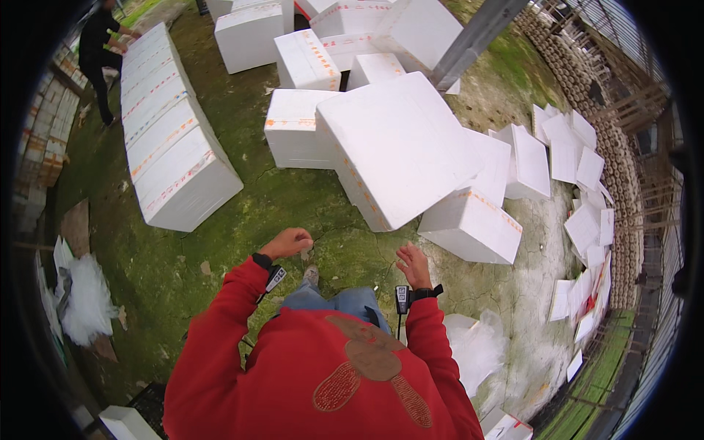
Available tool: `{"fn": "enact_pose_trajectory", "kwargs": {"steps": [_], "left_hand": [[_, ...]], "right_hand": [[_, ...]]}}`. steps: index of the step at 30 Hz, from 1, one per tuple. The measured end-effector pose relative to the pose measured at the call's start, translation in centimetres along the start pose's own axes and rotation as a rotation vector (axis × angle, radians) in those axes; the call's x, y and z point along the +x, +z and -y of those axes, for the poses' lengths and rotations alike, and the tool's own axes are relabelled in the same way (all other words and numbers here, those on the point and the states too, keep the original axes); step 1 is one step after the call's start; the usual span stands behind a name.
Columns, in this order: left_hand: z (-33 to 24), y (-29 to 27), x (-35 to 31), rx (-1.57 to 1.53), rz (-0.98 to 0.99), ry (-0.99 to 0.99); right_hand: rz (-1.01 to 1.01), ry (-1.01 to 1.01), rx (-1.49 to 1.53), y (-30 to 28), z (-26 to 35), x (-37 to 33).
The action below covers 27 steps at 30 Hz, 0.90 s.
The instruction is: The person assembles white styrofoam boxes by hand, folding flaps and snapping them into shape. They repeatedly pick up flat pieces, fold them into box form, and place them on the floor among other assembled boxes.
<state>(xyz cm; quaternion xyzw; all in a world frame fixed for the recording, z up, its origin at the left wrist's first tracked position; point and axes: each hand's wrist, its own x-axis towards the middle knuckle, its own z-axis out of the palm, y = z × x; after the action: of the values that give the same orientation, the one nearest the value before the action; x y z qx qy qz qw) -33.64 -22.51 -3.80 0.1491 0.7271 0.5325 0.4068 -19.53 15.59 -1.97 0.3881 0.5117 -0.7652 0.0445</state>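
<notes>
Both hands empty: left hand [287, 242] grip curled, right hand [413, 265] grip wide, near tilted foam box [396, 147] edge; mossy ground [220, 242] between.

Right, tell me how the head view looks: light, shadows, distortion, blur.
Head view: flat daylight, only soft shadows under the white foam boxes; strong fisheye bending, so the taped box row curves and a black rim rings the picture; the left hand and right hand look fairly sharp, the edges softer.
</notes>
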Motion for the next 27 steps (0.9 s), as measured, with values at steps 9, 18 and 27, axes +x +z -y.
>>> {"fn": "enact_pose_trajectory", "kwargs": {"steps": [9, 18, 27], "left_hand": [[-7.6, -7.8, 14.9, -0.076, -0.39, 0.121], [-11.5, -15.8, 30.4, 0.44, -0.868, -0.107], [-7.0, -14.6, 34.2, 0.253, -0.765, -0.111]], "right_hand": [[0.06, 0.241, 0.054, -1.7, 2.6, 14.2], [-0.006, 0.342, -0.067, -1.9, 6.7, 15.0], [-0.302, 0.042, -0.052, -1.8, 17.0, 12.4]]}}
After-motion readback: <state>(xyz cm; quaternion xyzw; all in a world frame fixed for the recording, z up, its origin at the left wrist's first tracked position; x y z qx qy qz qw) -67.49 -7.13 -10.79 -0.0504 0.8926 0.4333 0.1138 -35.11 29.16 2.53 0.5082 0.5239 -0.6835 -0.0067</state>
